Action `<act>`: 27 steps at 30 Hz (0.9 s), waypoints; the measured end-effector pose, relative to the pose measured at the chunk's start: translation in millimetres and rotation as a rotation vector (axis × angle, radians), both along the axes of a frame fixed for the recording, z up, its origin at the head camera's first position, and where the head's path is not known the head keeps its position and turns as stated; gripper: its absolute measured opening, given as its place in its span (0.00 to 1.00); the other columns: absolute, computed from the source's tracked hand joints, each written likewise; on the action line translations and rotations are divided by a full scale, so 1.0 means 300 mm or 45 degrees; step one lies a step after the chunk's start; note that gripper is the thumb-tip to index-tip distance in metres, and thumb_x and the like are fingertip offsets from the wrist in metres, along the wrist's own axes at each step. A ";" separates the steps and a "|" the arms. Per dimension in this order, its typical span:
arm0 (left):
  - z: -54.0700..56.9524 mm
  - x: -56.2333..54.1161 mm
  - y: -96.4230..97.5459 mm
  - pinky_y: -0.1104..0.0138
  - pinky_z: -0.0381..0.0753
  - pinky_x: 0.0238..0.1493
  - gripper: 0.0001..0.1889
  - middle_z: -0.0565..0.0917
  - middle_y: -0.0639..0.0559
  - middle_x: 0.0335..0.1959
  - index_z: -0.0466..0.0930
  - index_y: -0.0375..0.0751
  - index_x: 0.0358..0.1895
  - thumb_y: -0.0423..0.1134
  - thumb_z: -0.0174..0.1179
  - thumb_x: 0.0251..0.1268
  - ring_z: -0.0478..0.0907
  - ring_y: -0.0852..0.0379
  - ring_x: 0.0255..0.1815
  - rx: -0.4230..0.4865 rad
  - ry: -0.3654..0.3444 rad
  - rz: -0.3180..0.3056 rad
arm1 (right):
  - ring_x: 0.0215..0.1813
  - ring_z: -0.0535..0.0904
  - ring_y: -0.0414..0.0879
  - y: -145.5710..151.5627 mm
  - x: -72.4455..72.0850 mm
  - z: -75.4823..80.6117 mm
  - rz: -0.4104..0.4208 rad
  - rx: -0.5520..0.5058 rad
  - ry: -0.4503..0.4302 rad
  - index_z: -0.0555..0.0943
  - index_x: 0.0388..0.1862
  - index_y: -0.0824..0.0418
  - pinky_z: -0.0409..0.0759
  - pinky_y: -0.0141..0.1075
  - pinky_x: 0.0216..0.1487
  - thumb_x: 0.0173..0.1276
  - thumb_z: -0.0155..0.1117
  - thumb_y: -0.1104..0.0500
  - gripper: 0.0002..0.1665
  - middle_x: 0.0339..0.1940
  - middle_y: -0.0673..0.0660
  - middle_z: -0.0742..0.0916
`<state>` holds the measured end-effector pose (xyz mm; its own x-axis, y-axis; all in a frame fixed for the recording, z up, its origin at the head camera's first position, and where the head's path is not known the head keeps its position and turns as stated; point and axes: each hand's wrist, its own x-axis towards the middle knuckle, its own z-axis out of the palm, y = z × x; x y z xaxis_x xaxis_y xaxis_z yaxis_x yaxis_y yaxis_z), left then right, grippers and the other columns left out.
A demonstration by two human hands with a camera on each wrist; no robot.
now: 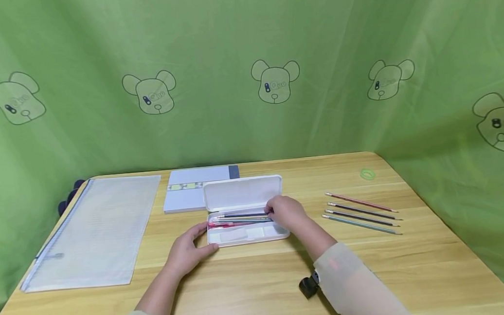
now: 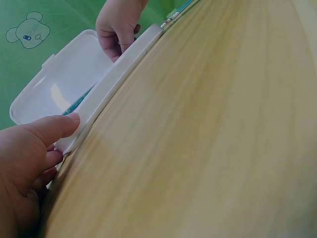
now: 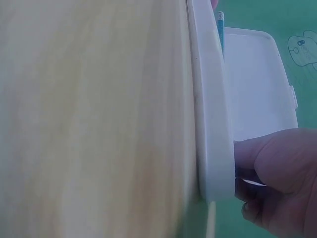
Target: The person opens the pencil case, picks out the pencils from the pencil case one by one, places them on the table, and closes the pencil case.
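A white pencil case (image 1: 247,236) lies on the table with its lid (image 1: 242,193) raised at the back. Inside are several pencils (image 1: 238,216) and a red pen (image 1: 223,224), lying lengthwise. At the case's left end my left hand (image 1: 187,252) grips it, the thumb (image 2: 59,126) on the front corner and the fingers around the side. My right hand (image 1: 287,212) reaches into the right end with bent fingers, pinching the end of a pencil there; the case wall hides its fingertips in the right wrist view. A teal pencil (image 3: 221,32) shows above the rim.
Several pencils (image 1: 361,209) lie side by side on the right of the table, with a green ring (image 1: 367,174) behind them. A notebook (image 1: 184,199) lies partly behind the case. On the left is a translucent zip pouch (image 1: 95,232). Green curtains (image 1: 215,135) surround the table.
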<state>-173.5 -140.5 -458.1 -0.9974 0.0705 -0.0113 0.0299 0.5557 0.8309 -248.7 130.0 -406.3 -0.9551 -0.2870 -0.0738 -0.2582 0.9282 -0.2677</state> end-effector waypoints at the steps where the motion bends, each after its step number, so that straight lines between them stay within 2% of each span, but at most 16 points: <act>1: 0.000 0.001 0.000 0.47 0.59 0.77 0.36 0.75 0.45 0.68 0.70 0.42 0.69 0.45 0.71 0.56 0.63 0.42 0.75 0.003 -0.001 -0.001 | 0.47 0.83 0.51 0.001 0.000 -0.001 -0.003 -0.010 -0.002 0.86 0.40 0.57 0.82 0.46 0.56 0.67 0.65 0.61 0.06 0.41 0.54 0.89; 7: 0.003 0.005 0.002 0.47 0.59 0.76 0.36 0.75 0.45 0.68 0.71 0.42 0.69 0.45 0.71 0.56 0.63 0.42 0.75 0.004 -0.005 0.000 | 0.49 0.83 0.50 0.018 -0.012 -0.021 0.004 -0.150 -0.039 0.87 0.45 0.58 0.80 0.46 0.58 0.66 0.65 0.64 0.10 0.44 0.55 0.89; 12: 0.000 0.002 0.001 0.48 0.60 0.76 0.36 0.76 0.45 0.68 0.71 0.42 0.68 0.45 0.71 0.55 0.64 0.42 0.74 -0.006 0.009 0.000 | 0.49 0.82 0.49 0.043 -0.024 -0.039 0.078 -0.261 -0.052 0.87 0.46 0.59 0.80 0.48 0.58 0.66 0.64 0.65 0.12 0.44 0.56 0.89; 16: -0.002 -0.002 0.000 0.49 0.61 0.76 0.35 0.76 0.45 0.67 0.71 0.41 0.68 0.45 0.71 0.56 0.66 0.43 0.74 -0.019 0.035 -0.010 | 0.49 0.81 0.49 0.066 -0.026 -0.045 0.094 -0.364 -0.082 0.87 0.47 0.59 0.79 0.48 0.58 0.67 0.63 0.64 0.12 0.44 0.56 0.88; 21: -0.002 -0.003 -0.001 0.48 0.62 0.75 0.35 0.77 0.44 0.66 0.72 0.41 0.67 0.46 0.71 0.56 0.66 0.42 0.73 -0.031 0.051 -0.013 | 0.44 0.78 0.45 0.094 -0.023 -0.047 0.098 -0.487 -0.109 0.86 0.48 0.60 0.79 0.41 0.51 0.67 0.64 0.62 0.12 0.41 0.55 0.85; 27: 0.001 -0.001 -0.001 0.48 0.62 0.75 0.35 0.77 0.44 0.66 0.72 0.41 0.68 0.46 0.71 0.56 0.66 0.42 0.73 -0.028 0.043 -0.013 | 0.39 0.73 0.44 0.132 -0.020 -0.041 0.098 -0.607 -0.182 0.86 0.48 0.60 0.73 0.34 0.42 0.68 0.64 0.60 0.12 0.38 0.55 0.83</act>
